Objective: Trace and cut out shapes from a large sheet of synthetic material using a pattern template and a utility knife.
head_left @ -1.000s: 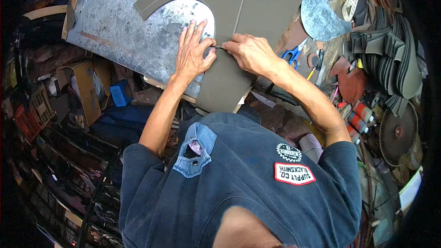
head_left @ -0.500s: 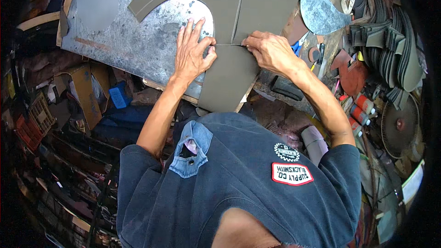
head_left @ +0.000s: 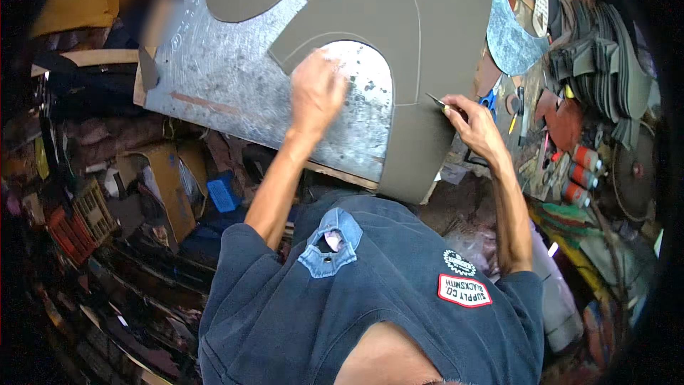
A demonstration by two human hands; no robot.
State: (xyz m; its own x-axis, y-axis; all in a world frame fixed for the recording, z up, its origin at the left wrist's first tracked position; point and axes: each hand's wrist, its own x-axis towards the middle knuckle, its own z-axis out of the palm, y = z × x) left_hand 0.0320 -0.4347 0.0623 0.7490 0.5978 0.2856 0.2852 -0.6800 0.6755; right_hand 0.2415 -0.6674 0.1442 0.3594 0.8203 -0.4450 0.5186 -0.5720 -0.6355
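A large dark grey-brown sheet (head_left: 456, 36) lies over a worn metal plate (head_left: 235, 78) on the bench. A thin arched line (head_left: 419, 50) runs across the sheet, with a short crosswise line at its lower right end. My right hand (head_left: 476, 127) is closed round a small, thin pointed tool (head_left: 434, 100), its tip just over the sheet near that end. Its handle is mostly hidden in my fingers. My left hand (head_left: 318, 93) hovers by the sheet's curved cut-out, above the plate, its fingers smeared by motion.
Right of the sheet lie a curved metal piece (head_left: 509, 36), blue-handled scissors (head_left: 489, 100) and stacks of dark cut pieces (head_left: 605, 57). Several orange-and-white bottles (head_left: 581, 171) stand farther right. Below the bench's left side are a cardboard box (head_left: 167, 189) and a blue basket (head_left: 224, 193).
My left hand has lifted off the sheet's edge and shifted left. My right hand has drawn back from the sheet and now shows the pointed tool. The whole view has shifted.
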